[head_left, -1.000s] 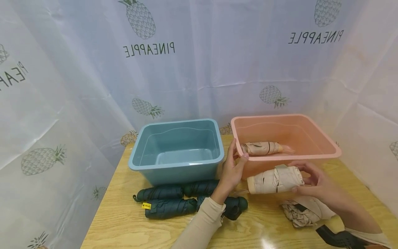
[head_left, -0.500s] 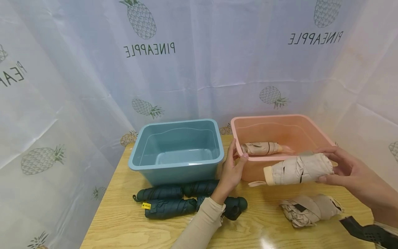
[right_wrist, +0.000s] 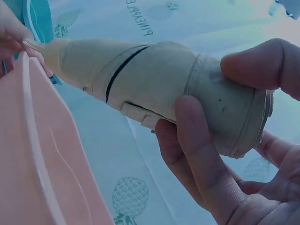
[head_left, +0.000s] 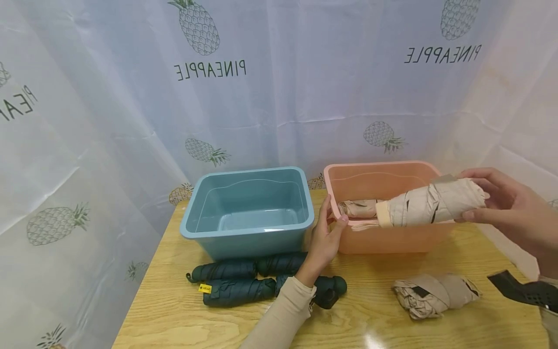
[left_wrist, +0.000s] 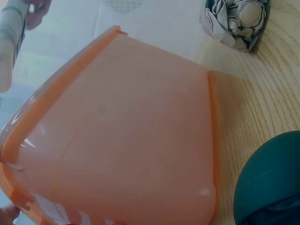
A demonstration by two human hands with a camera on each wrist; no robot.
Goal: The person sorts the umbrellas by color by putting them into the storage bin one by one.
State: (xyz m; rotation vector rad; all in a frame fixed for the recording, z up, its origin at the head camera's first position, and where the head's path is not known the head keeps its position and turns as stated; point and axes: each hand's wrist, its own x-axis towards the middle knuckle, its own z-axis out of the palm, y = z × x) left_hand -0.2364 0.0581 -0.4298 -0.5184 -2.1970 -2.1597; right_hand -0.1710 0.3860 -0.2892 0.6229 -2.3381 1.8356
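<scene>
A folded beige umbrella (head_left: 425, 203) is held up by my right hand (head_left: 514, 211), which grips it at its bunched-fabric end. Its pale handle end with a strap points left over the front rim of the pink bin (head_left: 392, 240). In the right wrist view, thumb and fingers clasp the umbrella (right_wrist: 150, 84) from opposite sides. My left hand (head_left: 323, 242) grips the pink bin's front left corner, thumb over the rim. A second beige umbrella (head_left: 357, 208) lies inside this bin, partly hidden behind the held one. A third beige umbrella (head_left: 436, 294) lies on the table in front.
To the left stands a light blue bin (head_left: 257, 236), with nothing visible inside. Several dark green folded umbrellas (head_left: 237, 292) lie in front of it, some partly behind the left forearm. A pineapple-print curtain (head_left: 279, 97) hangs close behind the bins.
My right hand has lifted the beige umbrella up and to the right, from in front of the pink bin to its rim height. The left hand has stayed on the bin's corner.
</scene>
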